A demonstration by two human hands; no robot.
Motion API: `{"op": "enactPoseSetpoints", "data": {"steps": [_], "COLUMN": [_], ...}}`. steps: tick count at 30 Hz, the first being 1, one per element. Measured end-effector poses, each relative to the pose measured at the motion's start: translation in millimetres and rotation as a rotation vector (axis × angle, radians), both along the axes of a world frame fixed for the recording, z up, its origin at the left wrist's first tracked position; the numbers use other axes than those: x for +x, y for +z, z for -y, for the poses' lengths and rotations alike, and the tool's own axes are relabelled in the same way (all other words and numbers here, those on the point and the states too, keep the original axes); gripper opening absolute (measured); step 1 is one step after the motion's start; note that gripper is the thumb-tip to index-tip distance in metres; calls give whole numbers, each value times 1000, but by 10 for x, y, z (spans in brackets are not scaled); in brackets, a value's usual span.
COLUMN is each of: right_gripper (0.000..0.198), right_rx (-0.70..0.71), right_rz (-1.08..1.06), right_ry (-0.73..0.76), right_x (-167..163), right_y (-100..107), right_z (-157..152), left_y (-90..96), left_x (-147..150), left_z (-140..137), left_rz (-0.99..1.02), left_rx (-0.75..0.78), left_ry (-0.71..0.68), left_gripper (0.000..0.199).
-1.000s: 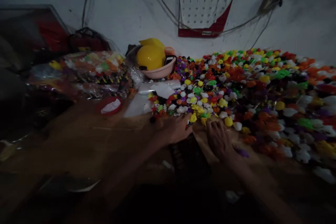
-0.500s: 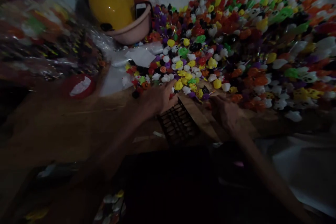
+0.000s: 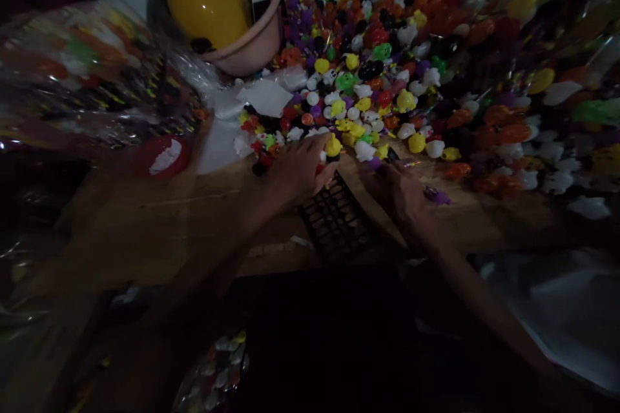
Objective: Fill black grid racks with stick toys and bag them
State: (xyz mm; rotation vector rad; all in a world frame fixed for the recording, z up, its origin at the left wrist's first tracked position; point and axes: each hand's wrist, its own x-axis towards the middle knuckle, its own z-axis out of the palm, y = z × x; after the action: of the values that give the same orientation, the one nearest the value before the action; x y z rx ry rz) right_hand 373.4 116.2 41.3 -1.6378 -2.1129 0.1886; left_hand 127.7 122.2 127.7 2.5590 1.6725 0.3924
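Low over the table, my left hand (image 3: 303, 168) is closed, thumb against curled fingers, around small plastic toys; red and white bits show in the grip. A yellow toy (image 3: 332, 146) sits right at its fingertips. Below that hand lies a dark gridded rack (image 3: 339, 219), its far end close to my thumb. To the right, my right hand (image 3: 404, 190) is bent with fingers pointing left and down, beside a purple toy (image 3: 372, 163). Shadow hides what its fingers grip. Another purple toy (image 3: 438, 197) on a patterned stem lies to the right of this hand.
A big heap of colourful plastic toys (image 3: 382, 87) spreads behind and right. At back left stands a pink basin (image 3: 252, 48) with a yellow object (image 3: 206, 3) and a phone (image 3: 260, 3). Left are a clear bag of toys (image 3: 82, 58) and a red dish (image 3: 169, 158).
My right hand has moved left, toward the rack, exposing a purple toy to its right. My left hand stays by the rack's far end. The view has shifted slightly.
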Motion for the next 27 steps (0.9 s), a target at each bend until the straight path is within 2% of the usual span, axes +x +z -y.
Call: {"op": "enactPoseSetpoints", "data": {"steps": [3, 5, 10, 14, 18, 23, 27], "right_gripper": [23, 21, 14, 25, 29, 26, 27], "right_rx": [60, 74, 116, 130, 103, 58, -14], "right_rz": [-96, -146, -229, -303, -317, -371, -485], "right_ry": [72, 106, 83, 156, 143, 153, 120], "right_x": [34, 38, 45, 55, 40, -12, -97], "right_y": [-44, -120, -232, -220, -207, -234, -351], "right_z": [156, 224, 163, 145, 179, 125, 30], "left_y": [71, 89, -7, -54, -51, -28, 106], "left_x": [8, 21, 36, 45, 44, -77, -204], "left_z": [12, -2, -62, -53, -48, -179, -299], "left_rz": [94, 135, 72, 14, 24, 283, 522], "left_rx": [131, 152, 18, -34, -66, -4, 108], "left_ry": [19, 17, -21, -2, -1, -109, -130], "left_gripper": [63, 62, 57, 59, 60, 56, 49]}}
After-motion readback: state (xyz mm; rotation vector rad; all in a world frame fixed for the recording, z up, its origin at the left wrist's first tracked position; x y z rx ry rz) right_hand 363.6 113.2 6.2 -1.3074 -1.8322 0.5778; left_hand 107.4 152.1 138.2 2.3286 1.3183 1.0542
